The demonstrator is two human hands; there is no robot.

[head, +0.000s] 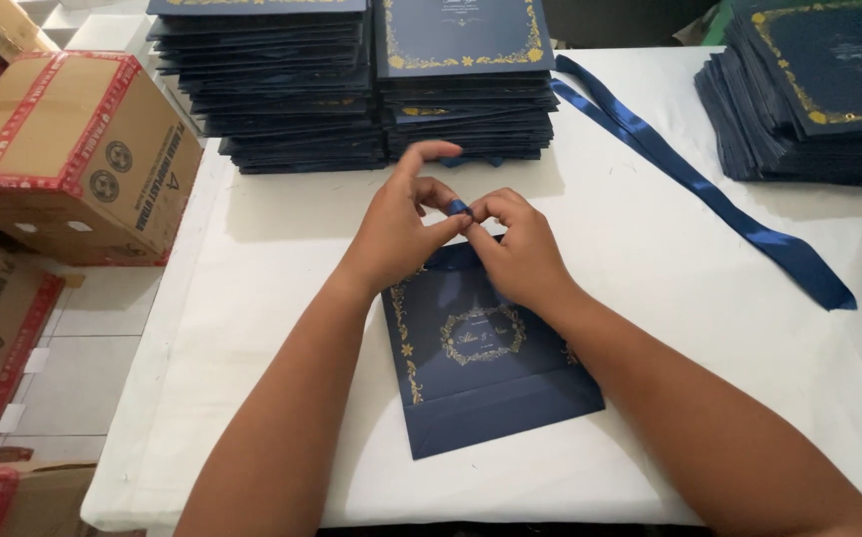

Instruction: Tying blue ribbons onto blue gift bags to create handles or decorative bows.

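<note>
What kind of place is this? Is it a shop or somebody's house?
Probably a small packing or craft workroom, not a shop counter. Tall stacks of dark blue gold-printed paper bags fill the white table, taped cardboard boxes sit beside it, and both hands pinch a blue ribbon over one flat bag.

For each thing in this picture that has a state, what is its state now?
left hand: grip pinching ribbon piece
right hand: grip pinching the same ribbon piece
ribbon piece: held between both hands
navy paper bag: flat on table
long blue ribbon: loose, lying on table
bag stacks: piled flat
cardboard box: taped shut
</note>
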